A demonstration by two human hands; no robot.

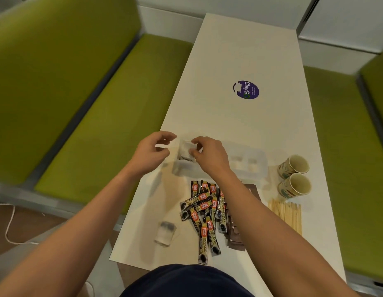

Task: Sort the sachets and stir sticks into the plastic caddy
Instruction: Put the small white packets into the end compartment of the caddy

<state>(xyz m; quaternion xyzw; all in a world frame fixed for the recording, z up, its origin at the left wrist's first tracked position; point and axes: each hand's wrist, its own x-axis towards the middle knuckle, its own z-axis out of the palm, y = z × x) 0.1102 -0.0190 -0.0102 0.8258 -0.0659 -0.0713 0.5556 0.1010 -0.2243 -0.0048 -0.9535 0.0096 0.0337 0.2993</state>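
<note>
A clear plastic caddy stands across the middle of the white table. My right hand is over its left compartment, fingers pinched on white sachets standing in that compartment. My left hand hovers just left of the caddy, fingers curled and apart, holding nothing. A heap of black coffee stick sachets lies in front of the caddy, with brown sachets beside it under my right forearm. Wooden stir sticks lie in a bundle at the right. One white sachet lies alone near the front left.
Two paper cups lie on their sides right of the caddy. A purple round sticker marks the table farther back. Green bench seats flank the table on both sides. A white cable lies on the floor at left.
</note>
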